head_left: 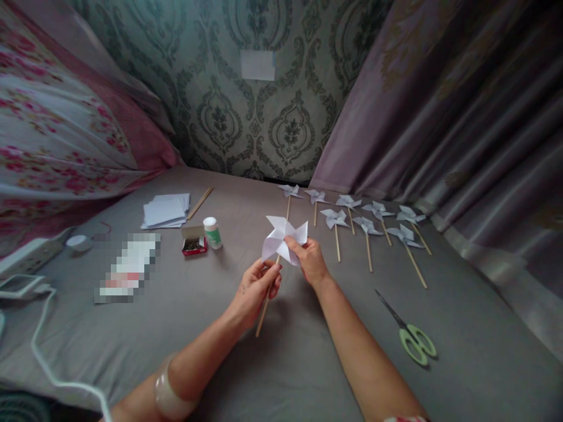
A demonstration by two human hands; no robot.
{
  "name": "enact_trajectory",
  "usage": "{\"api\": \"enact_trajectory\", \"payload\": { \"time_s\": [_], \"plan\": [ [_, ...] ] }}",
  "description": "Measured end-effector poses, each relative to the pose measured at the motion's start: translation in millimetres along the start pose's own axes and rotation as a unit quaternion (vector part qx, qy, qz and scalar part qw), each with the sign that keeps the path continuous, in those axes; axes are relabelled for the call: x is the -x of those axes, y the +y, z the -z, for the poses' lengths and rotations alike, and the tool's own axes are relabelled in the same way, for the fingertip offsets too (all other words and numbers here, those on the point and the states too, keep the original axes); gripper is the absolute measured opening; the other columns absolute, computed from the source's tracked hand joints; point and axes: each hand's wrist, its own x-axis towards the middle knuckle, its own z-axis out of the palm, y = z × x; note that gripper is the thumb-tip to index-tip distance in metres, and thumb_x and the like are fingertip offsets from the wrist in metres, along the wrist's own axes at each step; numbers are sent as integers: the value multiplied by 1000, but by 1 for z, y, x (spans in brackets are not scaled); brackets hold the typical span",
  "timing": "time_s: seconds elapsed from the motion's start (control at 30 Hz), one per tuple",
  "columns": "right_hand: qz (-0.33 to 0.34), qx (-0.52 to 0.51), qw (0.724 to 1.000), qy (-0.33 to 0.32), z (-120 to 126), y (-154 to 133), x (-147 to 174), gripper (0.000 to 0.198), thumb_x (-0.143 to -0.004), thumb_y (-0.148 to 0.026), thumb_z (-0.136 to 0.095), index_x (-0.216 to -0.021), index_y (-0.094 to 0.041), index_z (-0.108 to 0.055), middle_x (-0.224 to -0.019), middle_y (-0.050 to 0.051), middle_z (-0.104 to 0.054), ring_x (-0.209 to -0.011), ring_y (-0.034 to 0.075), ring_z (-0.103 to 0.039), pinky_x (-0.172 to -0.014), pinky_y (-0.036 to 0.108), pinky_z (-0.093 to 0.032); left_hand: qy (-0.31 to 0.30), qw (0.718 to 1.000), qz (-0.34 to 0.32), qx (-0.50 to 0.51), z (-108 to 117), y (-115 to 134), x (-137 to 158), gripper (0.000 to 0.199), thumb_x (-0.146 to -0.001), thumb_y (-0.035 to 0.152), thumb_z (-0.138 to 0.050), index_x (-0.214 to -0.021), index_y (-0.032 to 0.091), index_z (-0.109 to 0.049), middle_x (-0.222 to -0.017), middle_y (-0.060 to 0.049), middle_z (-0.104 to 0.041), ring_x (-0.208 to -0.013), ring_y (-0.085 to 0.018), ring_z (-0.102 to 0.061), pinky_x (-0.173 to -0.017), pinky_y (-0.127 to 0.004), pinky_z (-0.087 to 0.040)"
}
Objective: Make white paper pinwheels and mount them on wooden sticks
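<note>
Pinwheel of folded white paper, seen in the head view, is up in front of the person, near the middle of the scene, with its wooden stick slanting down toward the person. The left hand grasps the stick just below the paper blades, thumb and fingers closed around it. The right hand pinches the paper head from the right, its thumb laid on the front near the centre; the fingers behind are partly hidden.

Beyond and to the right, eight finished pinwheels lie spread on the grey cloth-covered surface, their sticks pointing back toward the person. Nearer on the right are scissors with green handles, blades pointing away and to the left.

Left of the hands, a white-capped bottle with a green label stands upright just beside a small open red box, whose contents are too small to make out. Behind these are a stack of white paper and some loose sticks. Farther left are a blurred-out flat packet, a power strip and a white cable.
</note>
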Motion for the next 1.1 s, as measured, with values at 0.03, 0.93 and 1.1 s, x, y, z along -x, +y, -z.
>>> {"api": "enact_trajectory", "payload": {
  "time_s": [0.03,0.93,1.1],
  "plan": [
    [7,23,1000,6,0,4,-1,36,-59,-47,-76,-72,-14,-70,-69,4,-72,-62,16,-63,-60,26,-46,11,1000,12,8,1,-2,-2,43,-63,47,-78,-75,17,-50,-52,7,-50,-41,-3,-38,-41,-15,-25],
    [-65,35,994,85,-2,14,-1,31,-53,-38,-76,-70,-12,-72,-71,6,-72,-65,18,-64,-59,27,-46,30,998,39,-32,9,-16,-9,43,-60,46,-78,-72,18,-48,-50,7,-51,-34,-1,-31,-36,-15,-16],
    [-71,17,995,68,-3,15,-1,34,-52,-38,-79,-71,-11,-72,-71,6,-72,-61,16,-62,-58,26,-45,30,998,36,-42,10,-16,-9,42,-62,46,-77,-71,18,-47,-51,7,-51,-35,-1,-30,-36,-15,-17]
  ]
}}
